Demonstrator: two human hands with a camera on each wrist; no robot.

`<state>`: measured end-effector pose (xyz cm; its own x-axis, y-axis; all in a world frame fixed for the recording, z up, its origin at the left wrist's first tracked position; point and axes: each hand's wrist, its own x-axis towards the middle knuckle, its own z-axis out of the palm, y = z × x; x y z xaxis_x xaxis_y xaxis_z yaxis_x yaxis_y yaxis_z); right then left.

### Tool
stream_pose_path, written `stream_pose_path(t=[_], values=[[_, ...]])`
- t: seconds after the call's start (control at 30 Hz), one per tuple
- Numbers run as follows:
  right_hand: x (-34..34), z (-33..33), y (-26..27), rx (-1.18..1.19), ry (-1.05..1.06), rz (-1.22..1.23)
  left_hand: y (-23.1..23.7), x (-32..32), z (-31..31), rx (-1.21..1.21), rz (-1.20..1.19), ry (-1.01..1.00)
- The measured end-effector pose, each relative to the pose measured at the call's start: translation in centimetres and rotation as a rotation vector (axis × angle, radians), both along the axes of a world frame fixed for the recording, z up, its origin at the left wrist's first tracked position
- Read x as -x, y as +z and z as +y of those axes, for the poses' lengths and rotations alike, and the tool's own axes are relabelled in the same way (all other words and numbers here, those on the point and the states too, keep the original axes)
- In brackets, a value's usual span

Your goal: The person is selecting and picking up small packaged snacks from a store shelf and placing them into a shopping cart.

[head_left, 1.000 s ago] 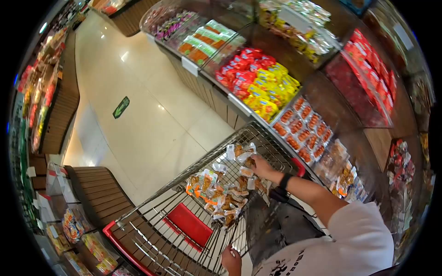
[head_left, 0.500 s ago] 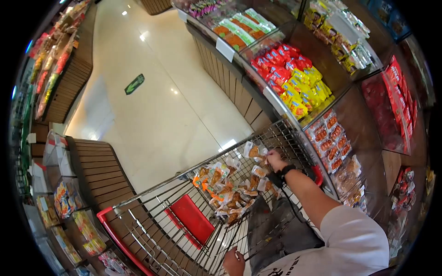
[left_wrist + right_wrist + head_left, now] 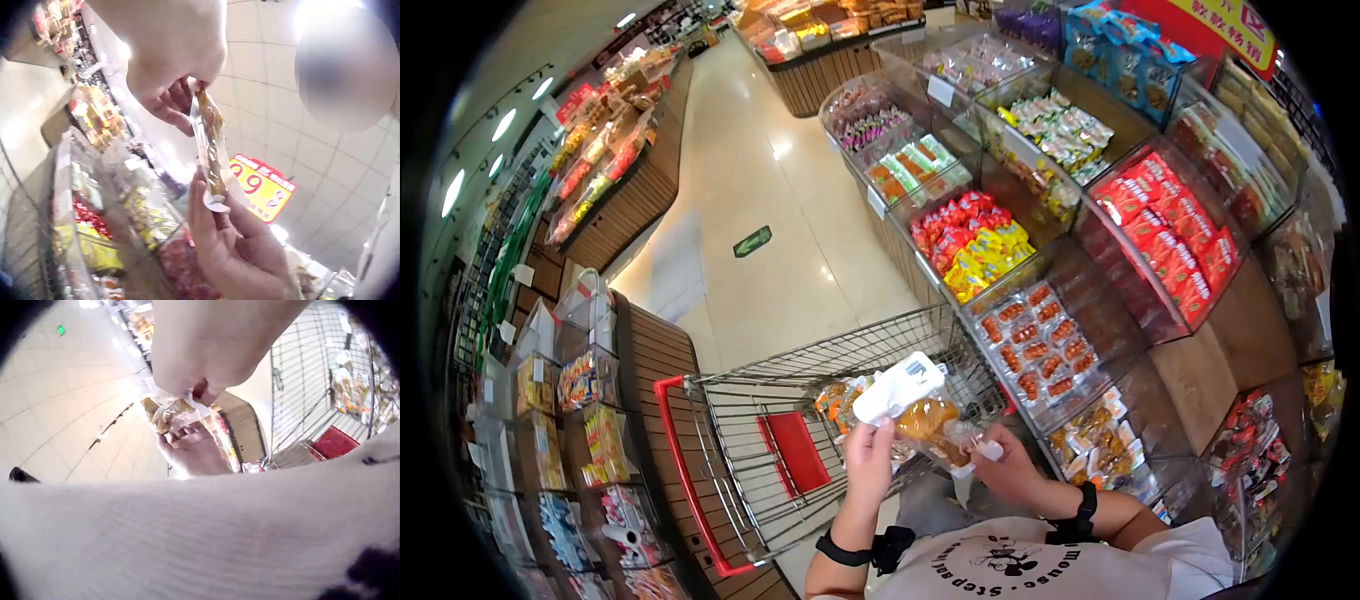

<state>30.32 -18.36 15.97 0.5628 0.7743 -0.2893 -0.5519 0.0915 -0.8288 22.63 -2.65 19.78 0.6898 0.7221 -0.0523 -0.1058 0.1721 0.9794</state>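
Packet (image 3: 930, 420) held above a shopping cart (image 3: 792, 455)

Left of the grip runs the red handle (image 3: 678, 463); nearer, other packets (image 3: 836, 404) lie below, inside the cart. The left hand (image 3: 867, 460), thumb on top, pinches the white end; the brown-filled packet spans between; the right hand (image 3: 1007, 470) pinches its clear end. Beyond, rightward, sit small reddish-brown packs (image 3: 1040, 345).

Bright ceiling lights (image 3: 504, 124), glare on the floor (image 3: 785, 205), black curved fisheye edges, 2 wrist views soft and washed-out
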Motion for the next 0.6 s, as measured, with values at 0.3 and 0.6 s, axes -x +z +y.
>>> stream_pose_path(t=[0.3, 0.6], values=[[-0.2, -8.2, 5.6, -0.394, 0.091, -0.368, 9.2, 0.8, -8.6, -0.356, -0.132, -0.027], [-1.8, -10.9, 5.1, -0.510, 0.454, -0.295, 9.9, 0.3, -12.1, -0.318, -0.165, 0.009]])
